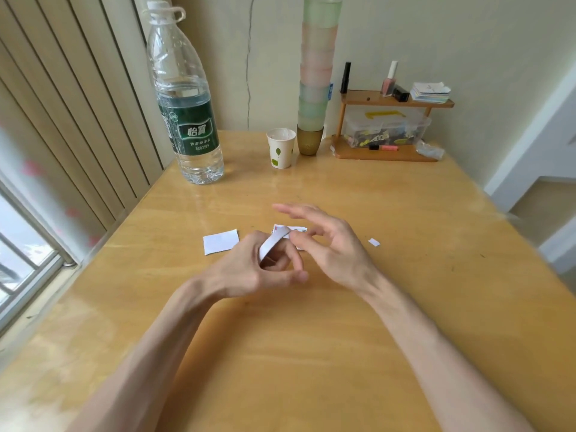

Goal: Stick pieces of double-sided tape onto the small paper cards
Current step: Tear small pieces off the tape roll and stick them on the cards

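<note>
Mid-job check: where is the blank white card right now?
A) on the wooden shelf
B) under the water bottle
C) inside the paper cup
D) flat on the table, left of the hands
D: the blank card lies flat on the table, just left of the left hand, which holds a white strip whose end the right hand pinches.

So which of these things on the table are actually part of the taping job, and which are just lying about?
In the job: white strip, likely the tape, gripped by the left hand and pinched by the right hand; blank card; printed card behind the hands; possibly the small white scrap.
Lying about: water bottle; paper cup; stacked cups; wooden shelf.
</note>
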A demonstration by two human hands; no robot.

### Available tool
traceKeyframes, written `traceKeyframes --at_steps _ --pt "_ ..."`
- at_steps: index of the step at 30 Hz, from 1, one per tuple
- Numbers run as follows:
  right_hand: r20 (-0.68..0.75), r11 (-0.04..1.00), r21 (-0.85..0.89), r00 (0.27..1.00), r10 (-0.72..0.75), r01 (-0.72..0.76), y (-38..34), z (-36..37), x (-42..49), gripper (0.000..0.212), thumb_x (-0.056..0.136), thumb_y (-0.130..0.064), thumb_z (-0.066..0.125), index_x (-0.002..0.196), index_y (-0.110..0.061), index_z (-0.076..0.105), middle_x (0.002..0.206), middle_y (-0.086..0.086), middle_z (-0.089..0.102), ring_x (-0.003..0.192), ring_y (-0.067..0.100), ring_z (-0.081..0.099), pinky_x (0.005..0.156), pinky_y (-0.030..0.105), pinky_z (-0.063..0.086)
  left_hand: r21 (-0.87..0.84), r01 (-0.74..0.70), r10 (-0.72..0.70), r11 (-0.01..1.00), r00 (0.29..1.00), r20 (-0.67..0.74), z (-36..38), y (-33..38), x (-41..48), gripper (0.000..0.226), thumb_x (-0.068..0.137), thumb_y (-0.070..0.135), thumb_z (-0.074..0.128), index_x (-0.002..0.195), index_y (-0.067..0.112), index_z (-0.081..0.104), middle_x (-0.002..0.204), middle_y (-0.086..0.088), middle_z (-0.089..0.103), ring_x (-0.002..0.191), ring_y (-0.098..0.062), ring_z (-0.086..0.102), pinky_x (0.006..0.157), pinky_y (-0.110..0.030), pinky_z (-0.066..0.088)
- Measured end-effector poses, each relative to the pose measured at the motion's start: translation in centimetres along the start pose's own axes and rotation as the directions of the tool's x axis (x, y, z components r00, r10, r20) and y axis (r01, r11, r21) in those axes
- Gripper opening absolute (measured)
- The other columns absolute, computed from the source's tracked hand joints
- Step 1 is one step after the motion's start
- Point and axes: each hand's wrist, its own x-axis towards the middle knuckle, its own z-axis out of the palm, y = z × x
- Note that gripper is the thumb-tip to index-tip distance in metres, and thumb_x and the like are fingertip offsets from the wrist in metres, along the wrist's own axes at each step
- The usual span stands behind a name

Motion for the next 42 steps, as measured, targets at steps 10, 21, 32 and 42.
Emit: traceKeyframes --at_steps 10,21,32,42 --pt "-0.179 0.986 0.167 0.984 0.000 0.030 1.3 -2.3 -0.9 0.018 0.101 -0.001 0.064 0.111 -0.008 0.076 0.102 -0.002 0.079 0.099 0.014 0.073 0.091 0.027 0.055 -0.178 0.036 -0.039 0.983 0.999 -0.012 -0.7 1.2 -0.2 0.019 0.102 0.019 0.060 0.111 0.012 0.076 0.091 -0.007 0.071 0.108 -0.023 0.068 0.102 -0.031 0.047" --pt "-0.264 0.965 0.257 0.964 0.027 0.043 0.8 -2.2 -1.2 0.017 0.101 -0.002 0.064 0.111 -0.007 0.076 0.091 -0.010 0.077 0.089 0.008 0.071 0.082 0.019 0.053 -0.312 -0.021 0.055 0.950 0.993 0.101 -0.5 1.1 -0.3 0.041 0.103 0.025 0.050 0.137 0.008 0.064 0.086 -0.004 0.065 0.101 -0.025 0.063 0.106 -0.051 0.040" --pt "-0.277 0.966 0.257 0.955 0.107 -0.034 -0.2 -1.6 -1.5 0.026 0.089 -0.030 0.076 0.109 -0.015 0.079 0.101 0.000 0.080 0.102 0.019 0.075 0.097 0.046 0.057 -0.280 -0.055 0.049 0.958 0.998 -0.028 -0.3 1.1 -0.2 0.033 0.099 0.023 0.051 0.117 0.022 0.079 0.086 -0.003 0.076 0.073 -0.018 0.060 0.084 -0.024 0.050" --pt "-0.320 0.996 0.055 0.946 -0.043 0.064 0.9 -1.3 -1.7 0.016 0.091 -0.012 0.079 0.104 -0.021 0.081 0.113 -0.006 0.079 0.116 0.015 0.071 0.092 0.049 0.057 -0.088 -0.059 0.050 0.994 0.994 -0.100 0.1 0.5 0.3 0.026 0.098 0.020 0.061 0.108 0.003 0.079 0.080 0.002 0.075 0.066 -0.016 0.053 0.079 -0.022 0.049"
